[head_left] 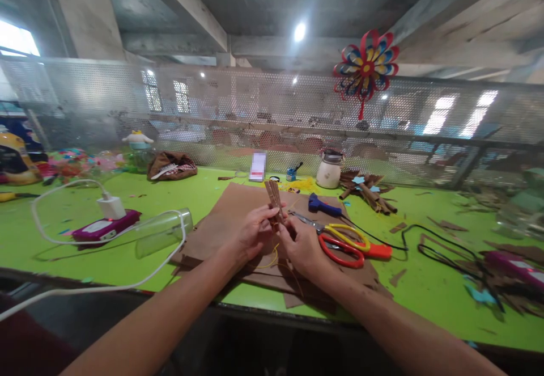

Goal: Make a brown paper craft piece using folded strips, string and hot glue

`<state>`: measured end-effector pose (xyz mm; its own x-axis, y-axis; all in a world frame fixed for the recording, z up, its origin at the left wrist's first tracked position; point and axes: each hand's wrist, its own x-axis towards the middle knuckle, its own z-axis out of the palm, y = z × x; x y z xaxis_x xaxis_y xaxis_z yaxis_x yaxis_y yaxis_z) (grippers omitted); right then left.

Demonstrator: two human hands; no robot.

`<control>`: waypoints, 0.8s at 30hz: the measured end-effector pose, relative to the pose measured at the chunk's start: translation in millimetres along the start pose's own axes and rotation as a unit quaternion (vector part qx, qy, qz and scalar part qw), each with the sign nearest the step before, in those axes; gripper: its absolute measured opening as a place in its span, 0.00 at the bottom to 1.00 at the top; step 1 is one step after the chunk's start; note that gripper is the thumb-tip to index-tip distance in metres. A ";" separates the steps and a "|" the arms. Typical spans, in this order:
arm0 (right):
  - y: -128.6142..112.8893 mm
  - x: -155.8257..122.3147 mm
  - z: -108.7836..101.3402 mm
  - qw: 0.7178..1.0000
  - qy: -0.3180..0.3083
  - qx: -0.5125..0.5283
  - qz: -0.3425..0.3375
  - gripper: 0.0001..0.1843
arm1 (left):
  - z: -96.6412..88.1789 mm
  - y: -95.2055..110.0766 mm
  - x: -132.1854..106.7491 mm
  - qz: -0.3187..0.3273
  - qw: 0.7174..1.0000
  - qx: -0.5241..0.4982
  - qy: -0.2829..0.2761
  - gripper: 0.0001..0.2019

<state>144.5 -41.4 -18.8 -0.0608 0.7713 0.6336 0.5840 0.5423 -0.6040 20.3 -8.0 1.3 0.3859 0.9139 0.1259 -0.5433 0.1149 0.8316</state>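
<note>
Between my two hands stands a folded, fan-like piece of brown paper (274,193), its pleats spreading at the top. My left hand (254,233) pinches it from the left side. At its lower end the fingers of my right hand (301,244) are pressed together. A thin yellow string (272,258) hangs below the fingers in a loose loop; which fingers grip it I cannot tell. Under both hands lies a stack of brown paper sheets (221,217). Right of my right hand rest scissors with red handles (342,254) and another pair with yellow handles (351,234).
A blue glue gun (323,206) lies beyond the scissors, its black cord running right. A phone (257,166) leans upright at the back, near a white jar (329,170). To the left are a clear plastic cup (159,237) on its side and a purple power strip (106,228).
</note>
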 end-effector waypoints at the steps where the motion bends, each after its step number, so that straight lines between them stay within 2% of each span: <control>1: -0.3 -0.1 -0.3 1.000 -0.002 -0.003 0.001 0.09 | 0.4 -0.3 -0.4 0.007 1.000 0.010 -0.003 0.13; 8: -3.0 -3.5 -0.6 1.000 -0.020 -0.015 -0.014 0.09 | -1.8 -6.8 1.7 0.020 0.999 0.030 0.001 0.14; 14: 0.3 -5.8 3.3 1.000 -0.009 -0.018 -0.015 0.09 | -5.3 -5.3 2.1 0.008 1.000 0.016 -0.002 0.15; 21: -1.4 -4.3 -1.6 1.000 -0.015 -0.006 -0.017 0.07 | 0.3 2.5 0.6 -0.025 0.997 -0.068 -0.021 0.13; 24: -1.8 -3.7 -1.7 1.000 -0.012 -0.011 -0.019 0.08 | 4.6 3.9 0.3 -0.011 0.996 -0.089 -0.018 0.12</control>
<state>145.0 -45.8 -19.2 -0.1022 0.7574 0.6449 0.5977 0.5650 -0.5688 21.7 -9.1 7.1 0.4245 0.8960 0.1307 -0.6560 0.2048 0.7264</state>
